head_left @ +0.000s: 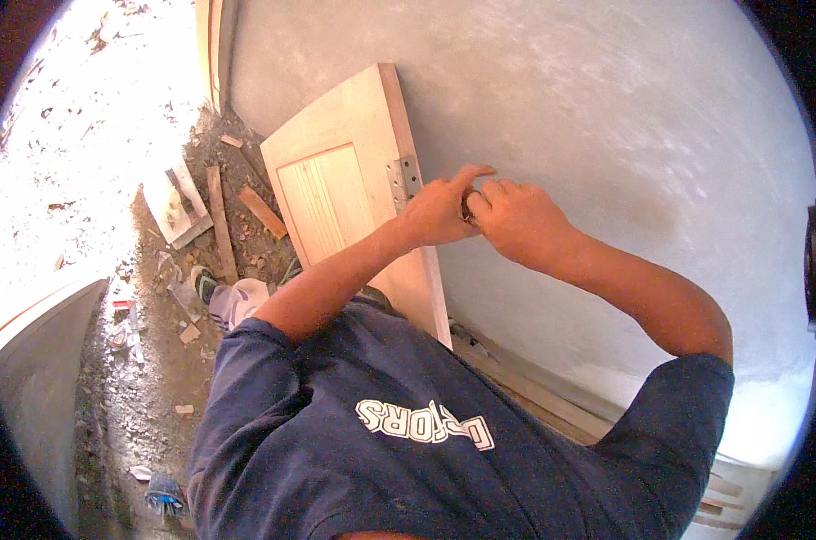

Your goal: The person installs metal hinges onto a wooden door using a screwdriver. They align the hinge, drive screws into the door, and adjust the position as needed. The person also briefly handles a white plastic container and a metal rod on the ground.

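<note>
A pale wooden door panel (pixel 324 180) leans on edge against the grey wall. On its upright edge sits a metal hinge (pixel 403 179) with screw holes, partly covered by my left hand. My left hand (pixel 439 212) is curled beside the hinge, one finger stretched toward the wall. My right hand (pixel 519 219) meets it, its fingers closed and bent inward. Between the two hands a small dark thing shows; the fingers hide most of it, so its kind is unclear.
The plastered wall (pixel 624 117) rises close on the right. On the littered dirt floor lie a board with a trowel-like tool (pixel 185 196), a wood strip (pixel 221 223) and a short offcut (pixel 262 212). A blue brush-like object (pixel 164 495) lies at lower left. A wooden frame (pixel 212 54) stands at the opening.
</note>
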### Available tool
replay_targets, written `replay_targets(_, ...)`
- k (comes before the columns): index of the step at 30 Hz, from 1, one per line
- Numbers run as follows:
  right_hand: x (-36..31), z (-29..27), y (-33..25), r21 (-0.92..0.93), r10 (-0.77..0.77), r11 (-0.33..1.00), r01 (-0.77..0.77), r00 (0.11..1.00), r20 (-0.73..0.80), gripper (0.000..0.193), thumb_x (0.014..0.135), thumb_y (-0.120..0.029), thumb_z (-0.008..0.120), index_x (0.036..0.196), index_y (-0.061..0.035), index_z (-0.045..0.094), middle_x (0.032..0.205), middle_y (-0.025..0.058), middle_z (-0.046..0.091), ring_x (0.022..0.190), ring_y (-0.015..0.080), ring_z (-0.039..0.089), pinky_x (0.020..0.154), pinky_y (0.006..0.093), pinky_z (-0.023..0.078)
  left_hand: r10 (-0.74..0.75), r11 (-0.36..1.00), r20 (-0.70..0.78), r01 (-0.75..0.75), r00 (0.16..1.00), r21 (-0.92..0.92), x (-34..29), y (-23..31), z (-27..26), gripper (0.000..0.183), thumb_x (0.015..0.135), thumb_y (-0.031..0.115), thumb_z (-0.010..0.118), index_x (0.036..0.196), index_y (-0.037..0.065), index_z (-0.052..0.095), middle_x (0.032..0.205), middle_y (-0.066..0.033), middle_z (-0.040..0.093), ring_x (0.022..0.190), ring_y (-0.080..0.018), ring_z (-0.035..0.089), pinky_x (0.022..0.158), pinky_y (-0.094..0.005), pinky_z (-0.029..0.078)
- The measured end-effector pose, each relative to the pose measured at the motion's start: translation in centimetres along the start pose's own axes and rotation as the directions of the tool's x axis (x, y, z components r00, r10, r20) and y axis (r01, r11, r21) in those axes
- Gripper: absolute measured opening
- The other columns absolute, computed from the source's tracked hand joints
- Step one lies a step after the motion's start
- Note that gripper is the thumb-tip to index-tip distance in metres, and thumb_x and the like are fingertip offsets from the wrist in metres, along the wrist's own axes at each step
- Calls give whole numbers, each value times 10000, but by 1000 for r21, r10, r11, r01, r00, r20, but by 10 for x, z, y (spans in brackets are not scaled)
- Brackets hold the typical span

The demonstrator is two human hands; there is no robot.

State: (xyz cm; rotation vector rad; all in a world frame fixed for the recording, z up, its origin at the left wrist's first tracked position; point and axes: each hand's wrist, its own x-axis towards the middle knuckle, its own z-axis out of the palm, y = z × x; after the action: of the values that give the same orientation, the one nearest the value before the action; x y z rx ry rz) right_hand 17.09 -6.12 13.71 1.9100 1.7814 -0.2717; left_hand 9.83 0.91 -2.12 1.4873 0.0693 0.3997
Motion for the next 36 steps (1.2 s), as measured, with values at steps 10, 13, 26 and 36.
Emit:
replay_targets(10,10,3,5,32,-22,999,15,973,229,195,840,-192,621,885,-22,705,824,198,710,710,367,708,640,471,578,87,984,-171,-57,981,169,-4,-12,29,601,712,111,795,1256,91,538,971,-173,712,903,-337,713,764,-443,554)
replay_targets(13,26,7,11,318,233,887,-336,919,319,270,860,-266,613,927,-31,727,915,226,731,774,405,719,695,504,588,103,994,181,-107,978,15,21,-13,-3,579,709,103,774,1241,77,549,973,-183,717,914,-341,715,773,-429,556)
replay_targets(26,-2,10,9,-92,-197,977,194,980,-21,125,823,-113,639,918,-33,654,719,136,634,704,315,671,657,419,550,301,951,-478,-219,825,219,-15,-15,38,733,686,179,851,1336,117,516,893,-171,699,889,-356,701,725,-468,539)
replay_targets(36,25,14,3,431,326,748,-505,845,424,343,915,-298,539,1006,-25,725,882,285,712,808,350,735,652,480,582,62,998,479,-58,875,-22,35,-19,-20,659,702,244,835,1283,57,584,998,-197,737,930,-300,730,790,-434,567)
